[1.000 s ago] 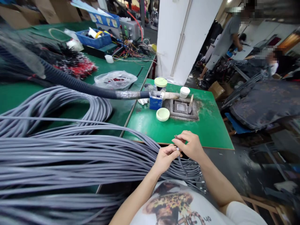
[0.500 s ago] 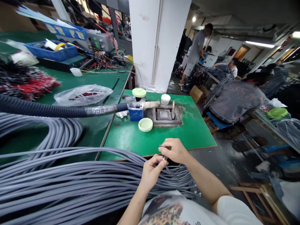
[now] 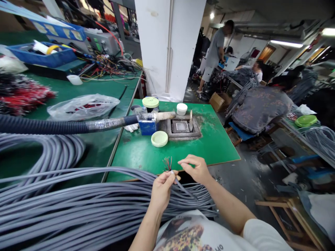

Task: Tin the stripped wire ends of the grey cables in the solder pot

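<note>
My left hand [image 3: 162, 188] is closed on the end of a grey cable [image 3: 180, 185], gripping it between thumb and fingers. From that end several thin coloured wires [image 3: 168, 164], some reddish and some dark, fan upward. A short white section shows just below them. My right hand [image 3: 195, 169] is a little to the right of the wires, apart from them. Its fingers are loosely bent, with thumb and index tips near each other and no object visible between them. A thick bundle of grey cables [image 3: 104, 202] passes beneath both hands.
Across the green table [image 3: 136, 157] are a soldering pot [image 3: 181, 127] in a dirty frame, a pale green lid [image 3: 159, 139], a white tub [image 3: 181, 109] and a blue box [image 3: 148, 127]. A dark hose [image 3: 65, 125] reaches in from the left. Co-workers are behind, right.
My hands, together before, have moved apart. The left has shifted left with the cable end, and its wires now show fanned out. The right hand has come off them. The view has turned slightly.
</note>
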Motion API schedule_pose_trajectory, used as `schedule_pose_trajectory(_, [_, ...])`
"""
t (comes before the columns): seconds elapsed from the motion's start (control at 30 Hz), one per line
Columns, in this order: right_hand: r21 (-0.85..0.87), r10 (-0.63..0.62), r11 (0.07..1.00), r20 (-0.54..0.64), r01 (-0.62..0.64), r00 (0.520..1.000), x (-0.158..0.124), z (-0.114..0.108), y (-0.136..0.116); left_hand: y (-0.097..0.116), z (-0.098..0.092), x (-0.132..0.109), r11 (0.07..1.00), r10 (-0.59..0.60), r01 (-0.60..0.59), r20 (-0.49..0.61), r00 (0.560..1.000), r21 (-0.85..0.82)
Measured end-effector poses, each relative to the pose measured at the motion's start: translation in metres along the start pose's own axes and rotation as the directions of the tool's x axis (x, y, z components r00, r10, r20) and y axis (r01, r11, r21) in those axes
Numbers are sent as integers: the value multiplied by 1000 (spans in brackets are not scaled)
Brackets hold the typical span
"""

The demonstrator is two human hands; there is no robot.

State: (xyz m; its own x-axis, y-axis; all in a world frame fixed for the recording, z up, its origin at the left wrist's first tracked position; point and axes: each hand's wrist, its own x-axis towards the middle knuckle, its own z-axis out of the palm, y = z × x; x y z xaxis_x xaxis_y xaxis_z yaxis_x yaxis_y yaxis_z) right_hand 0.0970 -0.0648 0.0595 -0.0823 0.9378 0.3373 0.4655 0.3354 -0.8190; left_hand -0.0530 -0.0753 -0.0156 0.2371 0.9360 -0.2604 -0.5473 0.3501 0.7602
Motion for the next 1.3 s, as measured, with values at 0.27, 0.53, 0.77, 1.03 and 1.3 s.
schedule_pose_trajectory(0.27, [-59,-58,996,19,59,998,-12,-13,17,15,2,3,992,-36,37,15,999,-123])
schedule_pose_trajectory(0.53, [-136,-318,929,187,345,929,-13,-7,23,21,6,5,978,-42,50,42,998,-203])
schedule_pose_trajectory(0.77, [-166,-521,774,381,611,764,3,2,22,30,9,6,982,37,-25,61,997,-189])
schedule_pose_trajectory(1.03, [-171,-365,920,-55,352,929,86,-1,7,43,-25,15,643,668,-455,-159,727,616])
schedule_pose_trajectory(1.3, [-222,-249,945,-8,241,969,149,26,40,30,-49,36,373,819,-507,-18,573,777])
